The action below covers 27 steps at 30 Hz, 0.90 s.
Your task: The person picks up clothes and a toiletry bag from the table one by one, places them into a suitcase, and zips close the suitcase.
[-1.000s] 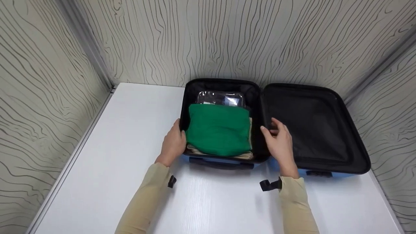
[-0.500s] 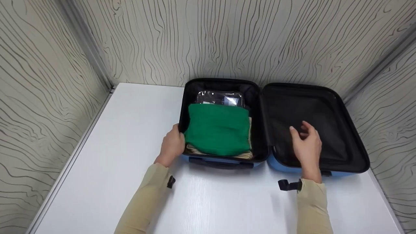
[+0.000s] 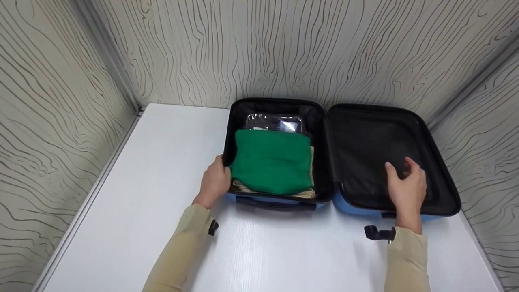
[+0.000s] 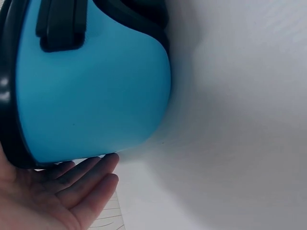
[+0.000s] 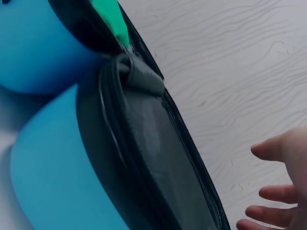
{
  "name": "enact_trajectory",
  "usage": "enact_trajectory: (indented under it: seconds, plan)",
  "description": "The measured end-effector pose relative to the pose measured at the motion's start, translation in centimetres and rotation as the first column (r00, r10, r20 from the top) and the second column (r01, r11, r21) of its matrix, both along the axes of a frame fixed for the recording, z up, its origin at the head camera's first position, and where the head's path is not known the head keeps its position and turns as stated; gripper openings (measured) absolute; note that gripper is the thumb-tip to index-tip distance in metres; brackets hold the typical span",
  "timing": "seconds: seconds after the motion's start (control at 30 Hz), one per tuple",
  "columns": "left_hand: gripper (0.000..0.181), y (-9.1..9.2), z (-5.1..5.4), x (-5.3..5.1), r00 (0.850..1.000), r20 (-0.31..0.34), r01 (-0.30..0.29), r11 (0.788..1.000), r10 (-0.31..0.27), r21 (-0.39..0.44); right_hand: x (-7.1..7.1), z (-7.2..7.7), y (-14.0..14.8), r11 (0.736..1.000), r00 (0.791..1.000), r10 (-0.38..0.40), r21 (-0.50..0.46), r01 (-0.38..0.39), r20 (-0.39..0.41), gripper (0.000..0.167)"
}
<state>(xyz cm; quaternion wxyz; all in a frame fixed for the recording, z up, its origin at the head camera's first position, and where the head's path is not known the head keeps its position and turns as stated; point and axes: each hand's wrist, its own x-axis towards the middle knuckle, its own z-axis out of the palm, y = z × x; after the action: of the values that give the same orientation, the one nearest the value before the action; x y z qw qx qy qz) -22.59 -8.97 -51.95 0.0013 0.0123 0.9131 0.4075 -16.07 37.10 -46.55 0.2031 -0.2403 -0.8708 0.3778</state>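
the blue suitcase [image 3: 330, 142] lies open on the white table [image 3: 162, 170], close to the far wall [image 3: 259, 48], its two halves side by side. its long axis, opened out like this, runs left to right, while the hinge line between the halves runs near to far. the dark carry handle [image 3: 275, 205] is on the near side of the left half, so that end points toward the person.

the left half is the packed one. a folded green cloth [image 3: 272, 162] covers most of it, lying on top of a beige cloth [image 3: 306, 195] that peeks out at the near and right edges. at the far end, partly under the green cloth, sits a clear pouch [image 3: 263, 121] with something whitish and bluish inside, too small to make out. the right half, the lid [image 3: 373, 142], lies flat with its black lining facing up.

the left hand [image 3: 215, 178] grips the left rim of the packed half, thumb at the rim and fingers along the outer wall. the right hand [image 3: 407, 188] hovers over the near part of the lid, holding nothing, thumb and fingers loosely bent and spread apart.
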Motion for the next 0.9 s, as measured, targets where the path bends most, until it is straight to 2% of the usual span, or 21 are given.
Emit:
enact_trajectory:
  seconds: [0.13, 0.33, 0.47, 0.7, 0.9]
  plan:
    - [0.045, 0.0, 0.0, 0.0, 1.0, 0.008, -0.001, 1.0, 0.001, 0.019, 0.4, -0.1, 1.4, 1.0, 0.999, -0.025, 0.007, 0.025, 0.024, 0.068]
    - [0.045, -0.1, -0.1, -0.1, 1.0, 0.005, 0.01, 0.999, -0.01, 0.033, 1.3, -0.3, 3.4, 0.998, 0.994, -0.059, -0.031, 0.062, 0.091, 0.072]
    - [0.045, -0.1, -0.1, -0.1, 1.0, 0.001, 0.007, 1.0, -0.007, 0.024, 2.2, -0.5, 4.4, 0.991, 0.989, -0.123, -0.046, 0.127, 0.078, 0.072]
    - [0.045, -0.1, -0.1, -0.1, 1.0, -0.008, 0.005, 1.0, -0.005, 0.024, 4.0, -1.2, 5.8, 0.959, 0.964, -0.26, -0.099, 0.264, 0.051, 0.071]
    - [0.046, -0.1, -0.1, -0.1, 1.0, 0.004, 0.01, 1.0, -0.01, 0.027, 5.1, -2.3, 6.5, 0.923, 0.937, -0.348, -0.165, 0.348, 0.033, 0.07]
